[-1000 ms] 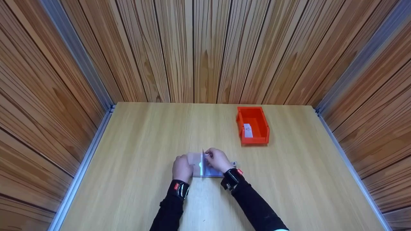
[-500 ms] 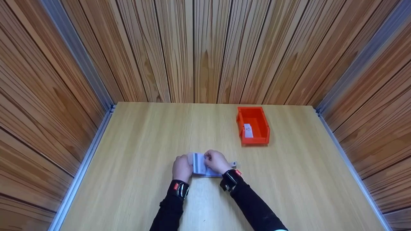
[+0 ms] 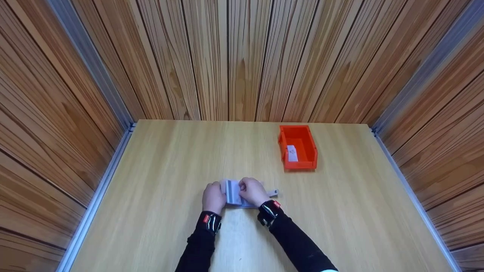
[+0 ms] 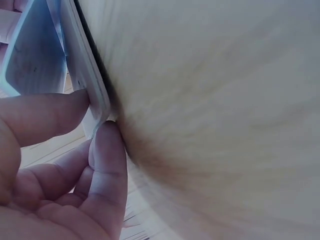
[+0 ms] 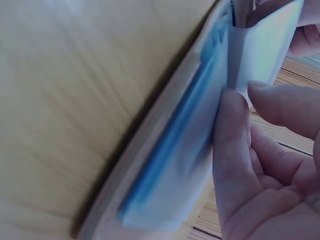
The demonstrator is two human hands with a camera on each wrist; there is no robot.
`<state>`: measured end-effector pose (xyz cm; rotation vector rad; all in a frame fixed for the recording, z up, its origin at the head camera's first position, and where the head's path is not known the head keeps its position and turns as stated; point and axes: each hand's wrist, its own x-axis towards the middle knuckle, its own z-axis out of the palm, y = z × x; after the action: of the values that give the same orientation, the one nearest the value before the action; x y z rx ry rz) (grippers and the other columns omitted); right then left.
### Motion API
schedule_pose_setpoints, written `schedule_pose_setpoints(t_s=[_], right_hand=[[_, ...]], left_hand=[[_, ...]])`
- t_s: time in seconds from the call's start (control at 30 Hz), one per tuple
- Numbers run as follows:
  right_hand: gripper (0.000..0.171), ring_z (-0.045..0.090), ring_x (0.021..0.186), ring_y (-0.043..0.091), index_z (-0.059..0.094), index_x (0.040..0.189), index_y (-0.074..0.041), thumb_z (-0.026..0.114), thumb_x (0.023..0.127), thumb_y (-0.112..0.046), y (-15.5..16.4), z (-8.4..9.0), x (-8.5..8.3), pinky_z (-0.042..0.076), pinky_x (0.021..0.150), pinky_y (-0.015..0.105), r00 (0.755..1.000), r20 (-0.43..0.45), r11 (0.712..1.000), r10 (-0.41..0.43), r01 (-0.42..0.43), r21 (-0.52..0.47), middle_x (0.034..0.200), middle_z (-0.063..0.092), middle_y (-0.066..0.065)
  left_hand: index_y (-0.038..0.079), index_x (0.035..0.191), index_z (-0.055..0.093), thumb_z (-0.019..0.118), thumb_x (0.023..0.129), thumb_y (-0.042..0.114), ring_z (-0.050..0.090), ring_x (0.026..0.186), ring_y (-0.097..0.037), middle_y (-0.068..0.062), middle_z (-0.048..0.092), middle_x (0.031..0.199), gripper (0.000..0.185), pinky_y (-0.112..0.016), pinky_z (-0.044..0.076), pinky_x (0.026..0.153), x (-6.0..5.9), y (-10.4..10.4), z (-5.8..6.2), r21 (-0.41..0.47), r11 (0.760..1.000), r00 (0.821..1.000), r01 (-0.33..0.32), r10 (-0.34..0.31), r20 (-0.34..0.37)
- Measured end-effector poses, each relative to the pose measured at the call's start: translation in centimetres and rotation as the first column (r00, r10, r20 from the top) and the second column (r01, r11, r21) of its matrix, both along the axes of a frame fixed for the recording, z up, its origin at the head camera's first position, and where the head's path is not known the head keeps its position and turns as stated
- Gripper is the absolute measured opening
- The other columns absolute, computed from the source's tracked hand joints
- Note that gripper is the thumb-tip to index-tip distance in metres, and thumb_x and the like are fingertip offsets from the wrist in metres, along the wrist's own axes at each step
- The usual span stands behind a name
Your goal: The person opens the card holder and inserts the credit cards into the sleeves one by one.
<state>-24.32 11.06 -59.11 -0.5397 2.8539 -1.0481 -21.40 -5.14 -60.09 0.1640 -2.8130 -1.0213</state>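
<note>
Both hands meet over a flat, pale grey translucent plastic pouch (image 3: 235, 196) that lies on the light wooden desk (image 3: 159, 196) close to the person's edge. The left hand (image 3: 213, 197) sits at the pouch's left end, and in the left wrist view its thumb and a fingertip (image 4: 107, 150) pinch the thin edge of the pouch (image 4: 82, 70) where it meets the desk top. The right hand (image 3: 252, 191) is just beside it on the right, knuckles up, with its fingers curled over the pouch; the right wrist view shows the thumb (image 5: 231, 145) pressing a folded, bluish translucent layer of the pouch (image 5: 195, 150) against the other fingers. What the pouch holds cannot be told. A small grey tab (image 3: 274, 192) pokes out on the desk just right of the right hand. Well beyond the right hand, farther away and to the right, stands an open orange plastic bin (image 3: 311, 149); inside it lies one small white rectangular packet (image 3: 292, 153) on the bin floor, towards its left wall. Black sleeves and dark wristbands cover both forearms.
</note>
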Motion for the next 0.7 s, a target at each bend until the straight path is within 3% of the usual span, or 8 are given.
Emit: schedule_pose_setpoints(t_s=[0.27,0.7], right_hand=[[0.019,0.058,0.078,0.019,0.066,0.093,0.001,0.073,0.075,0.0,-0.27,-0.26,0.05,0.048,0.073,0.033,0.998,-0.057,0.999,-0.003,0.006,0.043,0.08,0.059,0.001],[0.022,0.057,0.079,0.021,0.065,0.098,0.001,0.073,0.078,-0.004,-0.86,-0.29,0.41,0.05,0.074,0.037,1.0,-0.029,0.99,-0.003,0.007,0.142,0.083,0.058,0.003]], left_hand=[[-0.006,0.087,0.065,0.06,0.079,-0.007,0.061,0.076,-0.036,-0.018,0.06,0.079,0.009,-0.05,0.049,0.071,-0.04,-0.08,-0.04,-0.006,1.0,1.0,0.003,-0.003,-0.023],[-0.003,0.084,0.065,0.06,0.079,-0.009,0.061,0.075,-0.036,-0.017,0.062,0.078,0.01,-0.049,0.049,0.07,0.06,-0.3,-0.2,-0.016,1.0,1.0,0.005,-0.005,-0.029]])
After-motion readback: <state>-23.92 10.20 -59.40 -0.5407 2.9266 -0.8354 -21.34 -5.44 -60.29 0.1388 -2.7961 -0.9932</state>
